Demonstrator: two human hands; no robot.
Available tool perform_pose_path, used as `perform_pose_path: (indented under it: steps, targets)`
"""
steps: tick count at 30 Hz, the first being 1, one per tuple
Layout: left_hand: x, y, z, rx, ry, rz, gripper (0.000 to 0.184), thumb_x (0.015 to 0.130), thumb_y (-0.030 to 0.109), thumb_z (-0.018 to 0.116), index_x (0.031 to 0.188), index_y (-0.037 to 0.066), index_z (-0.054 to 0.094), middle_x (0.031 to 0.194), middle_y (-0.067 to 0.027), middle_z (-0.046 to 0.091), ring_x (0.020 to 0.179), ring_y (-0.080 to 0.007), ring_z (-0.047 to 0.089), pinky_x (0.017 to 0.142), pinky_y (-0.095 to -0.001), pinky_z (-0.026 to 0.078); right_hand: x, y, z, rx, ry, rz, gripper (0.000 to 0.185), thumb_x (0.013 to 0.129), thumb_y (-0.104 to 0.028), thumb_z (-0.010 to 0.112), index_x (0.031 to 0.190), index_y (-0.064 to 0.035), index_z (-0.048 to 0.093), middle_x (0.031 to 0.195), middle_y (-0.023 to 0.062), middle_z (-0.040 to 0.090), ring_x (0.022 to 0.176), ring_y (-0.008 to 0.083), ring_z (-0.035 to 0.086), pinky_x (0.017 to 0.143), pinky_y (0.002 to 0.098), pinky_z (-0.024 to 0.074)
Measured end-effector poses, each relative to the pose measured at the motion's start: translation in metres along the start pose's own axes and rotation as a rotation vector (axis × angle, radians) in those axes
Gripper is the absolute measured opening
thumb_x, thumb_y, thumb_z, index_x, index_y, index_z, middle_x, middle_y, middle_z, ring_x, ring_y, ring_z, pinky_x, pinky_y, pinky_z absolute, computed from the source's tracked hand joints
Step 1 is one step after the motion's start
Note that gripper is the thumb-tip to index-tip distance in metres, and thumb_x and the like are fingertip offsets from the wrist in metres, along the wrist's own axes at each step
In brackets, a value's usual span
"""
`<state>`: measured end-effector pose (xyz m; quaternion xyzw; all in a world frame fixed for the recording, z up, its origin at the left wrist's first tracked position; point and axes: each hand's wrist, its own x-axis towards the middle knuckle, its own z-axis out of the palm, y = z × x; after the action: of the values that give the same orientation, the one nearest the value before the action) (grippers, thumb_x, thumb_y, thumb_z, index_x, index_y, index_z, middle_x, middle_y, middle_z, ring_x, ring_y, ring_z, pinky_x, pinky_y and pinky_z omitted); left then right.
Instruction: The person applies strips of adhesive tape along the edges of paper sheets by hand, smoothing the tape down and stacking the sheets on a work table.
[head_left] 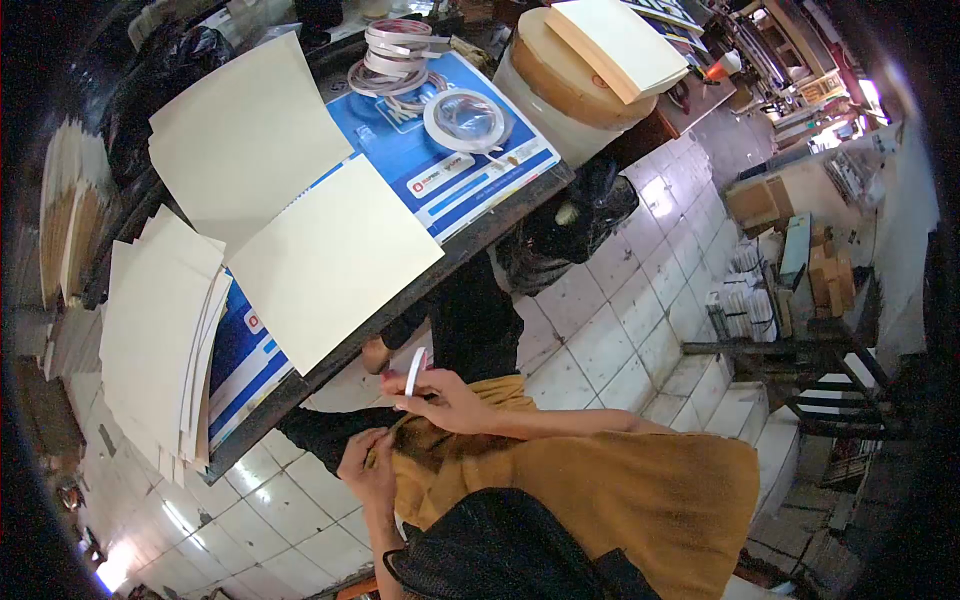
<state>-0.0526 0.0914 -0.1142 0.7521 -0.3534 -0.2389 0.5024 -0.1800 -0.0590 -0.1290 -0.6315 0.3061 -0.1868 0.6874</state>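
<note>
right hand [450, 402] is gripping a white tape roll [415, 371]; left hand [368, 472] is curling apart, hold unclear
table edge [510, 215] is dividing the roll from cream sheets [335, 260] lying at its eleven o'clock

– Light level?
– Dim overall, uneven. The cream sheets [335, 262] on the table [505, 214] stand out pale, nearly textureless.
– Glare?
– Confirmed: white reflections on the tiled floor [610, 255] right of the table and below its left end; a blown-out light [869, 93] far to its right.
– Shadow?
– Heavy below the table's near edge, where the black bag [560, 240] loses detail.
– Sharpness?
– Right hand [450, 402] and white strip [414, 372], below the table: outlines readable. Background far right of the table: soft, grainy.
– Edges?
– Fisheye bowing, corners black.
</note>
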Motion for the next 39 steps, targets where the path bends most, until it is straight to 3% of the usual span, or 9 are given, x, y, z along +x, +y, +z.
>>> perform_pose_path:
  steps: [2,4,17,20,24,27,31,36,39]
  targets:
    - [0.005,0.034,0.006,-0.097,-0.069,-0.167,0.021,0.075,-0.005,0.079,0.095,-0.003,0.071,0.098,-0.0142,0.07,0.089,-0.0252,0.069,0.078,-0.0325,0.055,-0.006,-0.043,-0.014,-0.225,-0.142,-0.043,0.037,0.097,-0.017,0.066,0.13,-0.0009,0.063,0.115,0.0107,0.07,0.099,0.0187,0.067,0.088,0.0323,0.0517]
    - [0.007,0.033,0.013,-0.054,-0.102,0.007,0.023,0.075,-0.005,0.078,0.096,-0.001,0.071,0.1,-0.0145,0.069,0.089,-0.0267,0.069,0.078,-0.0324,0.054,-0.011,-0.056,-0.021,-0.415,-0.244,-0.095,0.044,0.098,-0.018,0.065,0.136,0.0014,0.058,0.125,0.0153,0.068,0.114,0.0238,0.063,0.099,0.0369,0.0474]
    - [0.05,0.074,-0.008,0.141,-0.125,0.578,0.023,0.067,0.003,0.081,0.087,0.008,0.07,0.093,-0.0084,0.07,0.092,-0.0316,0.065,0.084,-0.0413,0.051,-0.011,-0.1,-0.019,0.496,-0.261,0.077,0.045,0.107,-0.018,0.049,0.148,0.0003,0.045,0.158,0.01,0.04,0.144,0.0198,0.037,0.117,0.0368,0.0321]
    - [0.053,0.087,-0.016,0.116,-0.059,0.578,0.02,0.068,0.006,0.082,0.083,0.006,0.07,0.091,-0.0092,0.071,0.092,-0.0312,0.066,0.082,-0.0414,0.052,-0.014,-0.13,-0.019,0.466,-0.284,0.148,0.044,0.106,-0.017,0.049,0.146,0.0014,0.047,0.155,0.0122,0.043,0.143,0.0245,0.04,0.116,0.0397,0.0332]
    - [0.065,0.105,-0.016,0.059,0.069,0.604,0.02,0.065,0.007,0.083,0.083,0.006,0.074,0.093,-0.0071,0.073,0.089,-0.03,0.067,0.079,-0.0389,0.052,0.003,-0.124,-0.012,-0.311,-0.085,-0.616,0.043,0.103,-0.017,0.053,0.144,-0.0024,0.051,0.148,0.0189,0.048,0.137,0.0316,0.047,0.114,0.0432,0.0355]
    - [0.073,0.111,-0.018,0.022,0.057,0.609,0.022,0.063,0.006,0.083,0.084,0.009,0.076,0.09,-0.0065,0.072,0.086,-0.0274,0.067,0.076,-0.0371,0.051,0.01,-0.144,-0.011,-0.039,-0.166,-0.463,0.047,0.099,-0.025,0.062,0.141,-0.0047,0.056,0.143,0.0151,0.053,0.13,0.0297,0.048,0.112,0.0455,0.0331]
    - [0.08,0.113,-0.028,0.133,0.009,0.679,0.024,0.062,0.004,0.083,0.085,0.009,0.077,0.083,-0.006,0.069,0.08,-0.0244,0.066,0.072,-0.0346,0.05,0.025,-0.154,-0.006,0.459,-0.34,-0.019,0.04,0.105,-0.027,0.055,0.137,-0.0048,0.059,0.128,0.0097,0.064,0.113,0.0165,0.057,0.097,0.0341,0.0463]
    - [0.079,0.108,-0.046,0.07,0.119,0.53,0.017,0.073,0.001,0.08,0.089,0.002,0.076,0.079,-0.01,0.07,0.075,-0.0242,0.066,0.071,-0.033,0.052,0.034,-0.155,-0.022,0.008,-0.218,-0.222,0.039,0.11,-0.022,0.04,0.142,-0.0053,0.054,0.127,0.0088,0.063,0.084,0.0056,0.054,0.072,0.0232,0.0474]
    - [0.077,0.104,-0.042,-0.053,0.016,0.291,0.019,0.077,0.002,0.078,0.095,-0.002,0.074,0.088,-0.0102,0.071,0.08,-0.0198,0.067,0.073,-0.0305,0.052,0.03,-0.159,-0.016,0.192,-0.215,-0.197,0.046,0.11,-0.03,0.041,0.147,-0.0041,0.047,0.133,0.011,0.061,0.097,0.0112,0.06,0.082,0.026,0.0496]
